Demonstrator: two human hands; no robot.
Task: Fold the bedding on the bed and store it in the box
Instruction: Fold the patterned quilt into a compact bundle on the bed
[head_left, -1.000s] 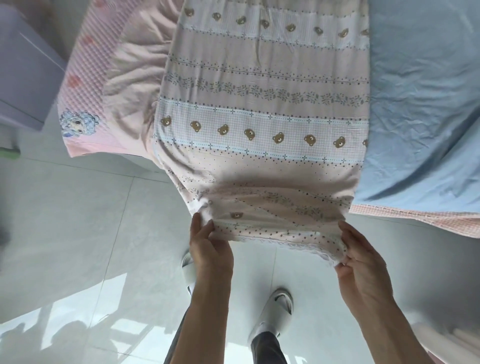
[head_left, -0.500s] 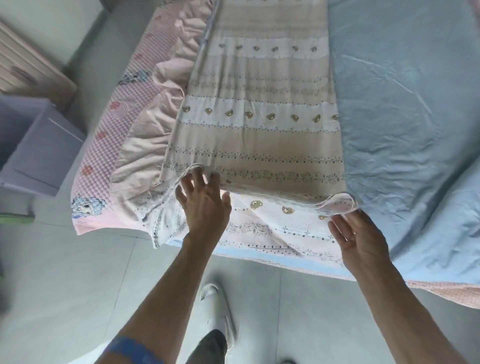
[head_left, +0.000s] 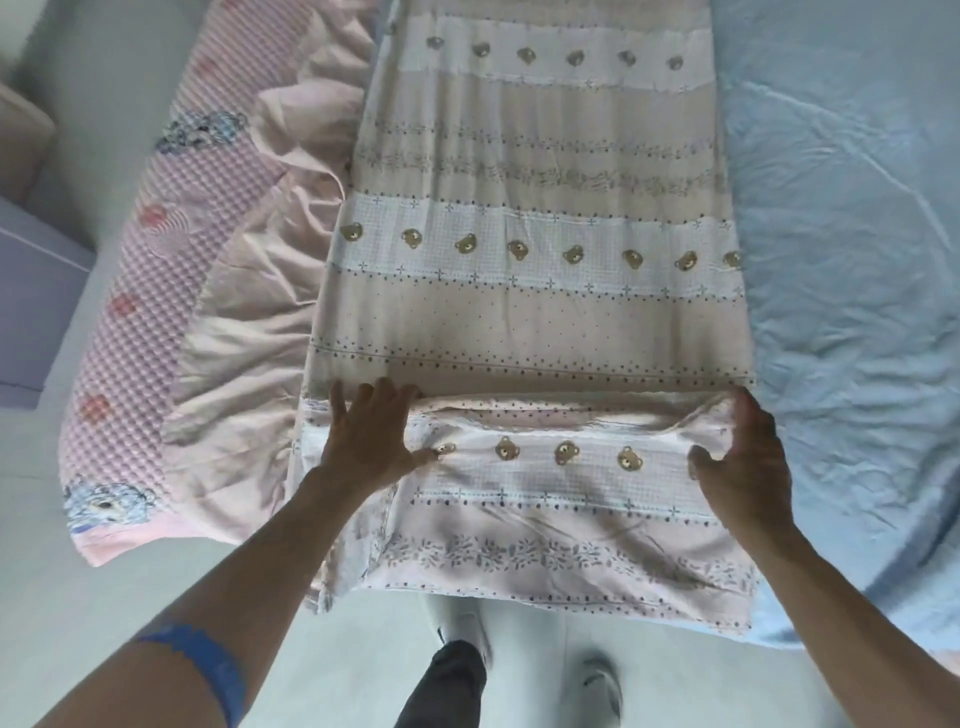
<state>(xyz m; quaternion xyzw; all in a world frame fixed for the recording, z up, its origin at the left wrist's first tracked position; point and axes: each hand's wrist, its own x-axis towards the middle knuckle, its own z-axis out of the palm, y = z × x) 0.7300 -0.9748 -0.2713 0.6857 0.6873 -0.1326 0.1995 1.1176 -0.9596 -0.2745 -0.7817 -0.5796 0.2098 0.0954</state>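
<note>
Pressing flat, the left hand (head_left: 370, 441) pins the folded end of the pink bear-print cotton quilt (head_left: 545, 312), fingers spread; the right hand (head_left: 743, 467), fingers loosely curled, grips the other corner to square the fold.

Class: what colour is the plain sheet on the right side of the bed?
Light blue: the plain, wrinkled light blue sheet, clearest in the head view.

No legible text, labels, brands or numbers anywhere in frame; fabrics carry only printed bear, floral and cartoon motifs.
</note>
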